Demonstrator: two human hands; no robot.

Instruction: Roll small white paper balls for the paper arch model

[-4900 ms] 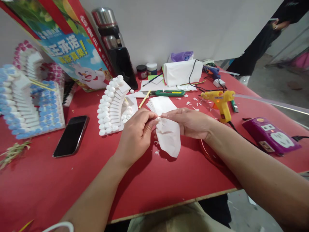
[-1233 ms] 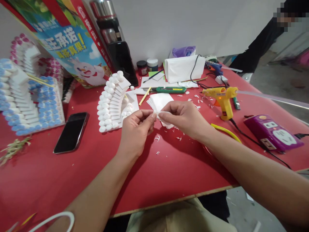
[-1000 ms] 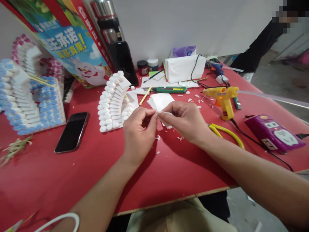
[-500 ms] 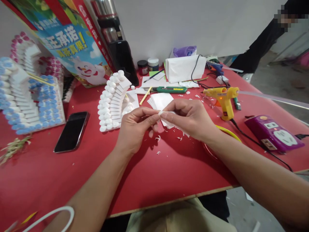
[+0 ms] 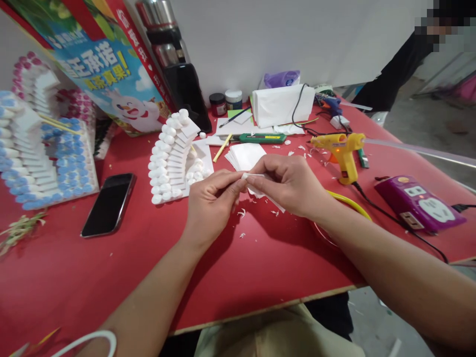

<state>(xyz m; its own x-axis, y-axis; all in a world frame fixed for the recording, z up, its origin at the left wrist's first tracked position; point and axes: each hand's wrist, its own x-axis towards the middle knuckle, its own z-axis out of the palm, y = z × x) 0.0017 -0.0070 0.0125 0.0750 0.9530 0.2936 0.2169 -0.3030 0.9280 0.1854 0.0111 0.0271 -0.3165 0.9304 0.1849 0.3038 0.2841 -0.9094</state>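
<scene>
Between the fingertips of both hands is a small piece of white paper (image 5: 244, 176), pinched and partly rolled or twisted. My left hand (image 5: 215, 198) closes thumb and forefinger on its left end. My right hand (image 5: 288, 183) pinches it from the right, and a white edge shows below the fingers. Just behind lies a stack of white paper sheets (image 5: 245, 154). Left of my hands stands a curved model (image 5: 173, 156) of white cards edged with rounded white balls. Most of the held paper is hidden by my fingers.
A yellow glue gun (image 5: 340, 148) stands at right, its cable near a purple power socket (image 5: 418, 203). A green utility knife (image 5: 262, 138) lies behind the stack. A phone (image 5: 108, 204) rests at left, near a blue-and-white model (image 5: 70, 158). Paper scraps dot the red table (image 5: 260, 277).
My fingertips have shifted slightly on the white paper, and its rolled end shows more plainly now. The whole view has moved a little; nothing else differs.
</scene>
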